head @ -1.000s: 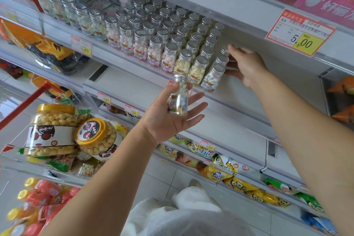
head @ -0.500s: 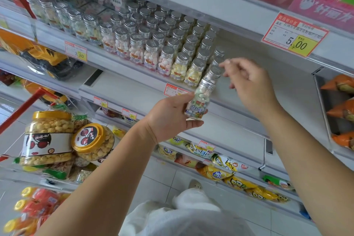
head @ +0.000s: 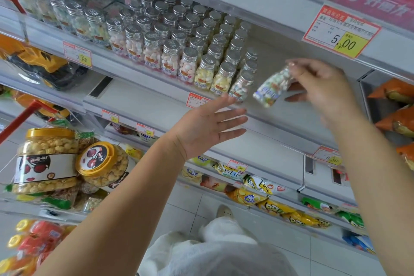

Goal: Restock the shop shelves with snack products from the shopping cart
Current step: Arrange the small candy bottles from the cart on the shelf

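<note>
The candy bottle (head: 272, 87) passes from left hand (head: 207, 124), now spread empty, to right hand (head: 320, 87), apparently pinching its cap.

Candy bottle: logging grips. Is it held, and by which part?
The right hand pinches the candy bottle at its cap end; the left hand holds nothing.

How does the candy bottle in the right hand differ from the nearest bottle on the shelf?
The held bottle is tilted, its top pinched by the right hand; the shelf bottle stands upright. The held bottle hangs in the air; the shelf bottle rests on the shelf. The held bottle's cap is hidden; the shelf bottle's silver cap shows. Both are small, clear and filled with pale candies.
</note>
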A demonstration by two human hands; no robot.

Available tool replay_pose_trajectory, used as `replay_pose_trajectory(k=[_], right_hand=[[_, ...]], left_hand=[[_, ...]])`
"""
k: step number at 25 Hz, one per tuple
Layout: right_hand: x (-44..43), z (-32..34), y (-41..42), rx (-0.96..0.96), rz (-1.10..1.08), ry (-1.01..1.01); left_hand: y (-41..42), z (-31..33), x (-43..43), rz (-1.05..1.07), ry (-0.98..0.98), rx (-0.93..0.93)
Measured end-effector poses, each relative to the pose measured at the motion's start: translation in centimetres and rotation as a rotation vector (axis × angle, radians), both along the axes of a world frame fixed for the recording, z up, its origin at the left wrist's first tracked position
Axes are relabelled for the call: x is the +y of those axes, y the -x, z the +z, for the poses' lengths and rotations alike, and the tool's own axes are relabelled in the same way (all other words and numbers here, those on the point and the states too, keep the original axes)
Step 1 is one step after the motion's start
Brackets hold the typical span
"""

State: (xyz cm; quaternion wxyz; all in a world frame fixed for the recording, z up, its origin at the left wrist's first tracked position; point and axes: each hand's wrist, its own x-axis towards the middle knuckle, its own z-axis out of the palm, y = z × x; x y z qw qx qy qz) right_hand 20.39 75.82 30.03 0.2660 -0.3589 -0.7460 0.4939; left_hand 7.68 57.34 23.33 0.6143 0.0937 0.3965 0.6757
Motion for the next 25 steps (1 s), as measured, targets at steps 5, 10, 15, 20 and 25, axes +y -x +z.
replay_pose_trajectory(k=[5, 10, 15, 20, 25], right_hand=[[4.3, -2.4, 4.2, -0.106, -0.064, -0.085], [5.3, -3.6, 8.3, 0.005, -0.088, 0.089], [5.6, -3.5, 10.5, 0.000, -0.075, 0.159], [5.7, -3.4, 11.7, -0.001, -0.082, 0.181], [5.1, -4.0, 10.7, 0.045, -0.140, 0.226]], left_hand=[[1.2, -0.3, -0.1, 0.048, 0.035, -0.036], [1.1, -1.0, -0.2, 0.063, 0.025, -0.043], [1.3, -1.7, -0.6, 0.075, 0.026, -0.048], [1.5, -1.8, -1.0, 0.092, 0.027, -0.064], [1.1, -2.3, -1.4, 0.098, 0.042, -0.093]])
